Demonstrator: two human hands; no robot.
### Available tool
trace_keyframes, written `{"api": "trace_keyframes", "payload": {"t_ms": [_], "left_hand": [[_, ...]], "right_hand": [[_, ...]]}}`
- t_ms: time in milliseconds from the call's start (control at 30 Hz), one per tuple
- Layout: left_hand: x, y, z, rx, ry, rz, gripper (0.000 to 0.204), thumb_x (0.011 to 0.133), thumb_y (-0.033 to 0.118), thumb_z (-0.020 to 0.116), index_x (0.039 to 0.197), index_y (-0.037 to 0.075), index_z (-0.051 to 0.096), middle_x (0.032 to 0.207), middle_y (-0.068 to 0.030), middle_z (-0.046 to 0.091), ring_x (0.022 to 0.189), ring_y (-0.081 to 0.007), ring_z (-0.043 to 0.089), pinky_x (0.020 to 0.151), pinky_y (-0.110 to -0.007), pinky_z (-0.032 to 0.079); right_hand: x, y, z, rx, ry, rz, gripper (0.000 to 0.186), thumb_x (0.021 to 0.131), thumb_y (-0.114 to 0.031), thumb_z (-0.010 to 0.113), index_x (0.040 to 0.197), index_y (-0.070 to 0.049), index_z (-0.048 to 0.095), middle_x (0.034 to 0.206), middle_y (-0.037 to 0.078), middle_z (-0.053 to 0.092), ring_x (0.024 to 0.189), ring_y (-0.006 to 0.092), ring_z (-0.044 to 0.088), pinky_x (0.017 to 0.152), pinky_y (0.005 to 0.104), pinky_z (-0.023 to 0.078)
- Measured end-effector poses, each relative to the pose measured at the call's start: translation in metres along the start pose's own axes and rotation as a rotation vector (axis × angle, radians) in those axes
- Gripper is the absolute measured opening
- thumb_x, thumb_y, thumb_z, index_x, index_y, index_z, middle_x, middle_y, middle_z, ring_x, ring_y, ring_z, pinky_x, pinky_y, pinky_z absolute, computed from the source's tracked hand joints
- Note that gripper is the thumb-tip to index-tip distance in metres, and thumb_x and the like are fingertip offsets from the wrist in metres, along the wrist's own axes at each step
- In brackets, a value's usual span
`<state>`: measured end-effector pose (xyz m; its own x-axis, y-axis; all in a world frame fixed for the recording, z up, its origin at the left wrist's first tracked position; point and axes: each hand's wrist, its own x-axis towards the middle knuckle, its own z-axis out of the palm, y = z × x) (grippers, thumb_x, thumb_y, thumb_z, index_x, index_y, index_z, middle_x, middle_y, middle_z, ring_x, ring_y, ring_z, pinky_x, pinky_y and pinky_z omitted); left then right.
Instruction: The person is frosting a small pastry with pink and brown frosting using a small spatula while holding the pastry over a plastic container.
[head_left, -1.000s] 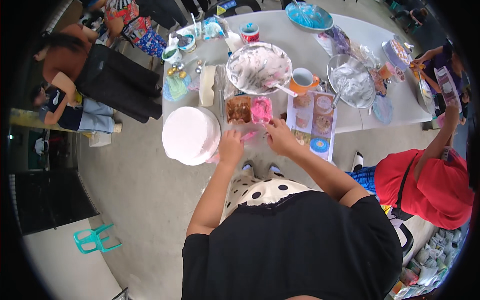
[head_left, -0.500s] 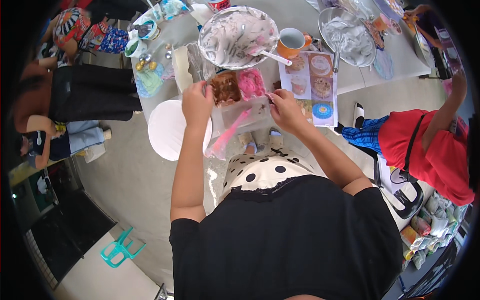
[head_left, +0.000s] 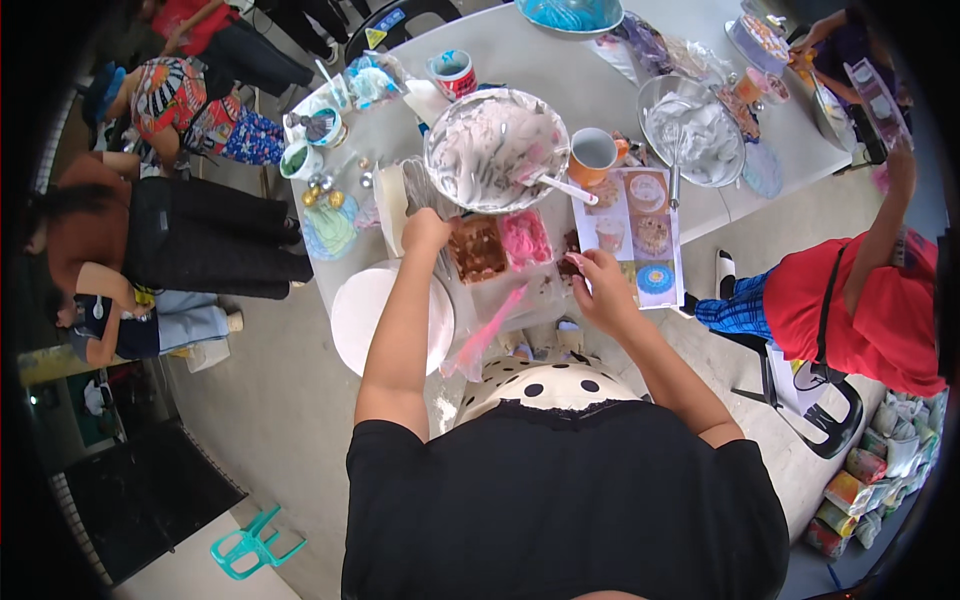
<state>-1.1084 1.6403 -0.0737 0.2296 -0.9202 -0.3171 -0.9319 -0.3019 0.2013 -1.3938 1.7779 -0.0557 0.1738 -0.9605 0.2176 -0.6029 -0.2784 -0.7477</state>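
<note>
My left hand [head_left: 425, 230] is closed at the clear plastic and metal utensils [head_left: 420, 180] beside a cream box [head_left: 392, 207]; what its fingers hold is unclear. My right hand [head_left: 600, 280] pinches a small pink piece [head_left: 574, 260] near a printed picture sheet [head_left: 648, 235]. Between them sit containers of brown frosting [head_left: 478, 250] and pink frosting [head_left: 526, 238]. A pink piping bag [head_left: 490, 333] lies below them, right of a white frosted cake [head_left: 368, 317]. A large bowl of pale frosting [head_left: 490, 150] with a spatula stands behind.
An orange mug [head_left: 592, 155], a bowl of white cream with whisk [head_left: 690, 125] and a blue-filled bowl [head_left: 565, 14] share the table [head_left: 790, 175]. Co-workers stand left [head_left: 90, 215] and right [head_left: 850, 300]. A green chair [head_left: 250, 545] is on the floor behind at left.
My left hand has moved up, away from beside the cake, to the utensils by the box. My right hand has shifted right toward the sheet's edge. The view has shifted too.
</note>
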Motion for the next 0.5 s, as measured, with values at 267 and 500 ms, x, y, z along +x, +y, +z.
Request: {"api": "trace_keyframes", "payload": {"t_ms": [267, 500], "left_hand": [[0.006, -0.01, -0.015, -0.147, 0.248, 0.084, 0.018, 0.074, 0.024, 0.059, 0.081, 0.008, 0.063, 0.08, -0.0138, 0.064, 0.076, -0.0333, 0.061, 0.066, -0.041, 0.047], [0.005, -0.025, -0.058, -0.451, 0.599, 0.29, 0.014, 0.077, 0.019, 0.058, 0.075, 0.005, 0.057, 0.067, -0.0135, 0.06, 0.062, -0.0308, 0.059, 0.056, -0.038, 0.044]], "right_hand": [[0.011, -0.012, 0.003, 0.002, -0.023, -0.057, 0.028, 0.074, -0.001, 0.056, 0.101, 0.003, 0.057, 0.099, 0.02, 0.053, 0.093, 0.0344, 0.051, 0.08, 0.0392, 0.043], [0.023, -0.021, 0.013, 0.061, -0.075, -0.086, 0.03, 0.074, -0.001, 0.056, 0.104, 0.003, 0.055, 0.102, 0.02, 0.051, 0.097, 0.0346, 0.049, 0.082, 0.039, 0.043]]}}
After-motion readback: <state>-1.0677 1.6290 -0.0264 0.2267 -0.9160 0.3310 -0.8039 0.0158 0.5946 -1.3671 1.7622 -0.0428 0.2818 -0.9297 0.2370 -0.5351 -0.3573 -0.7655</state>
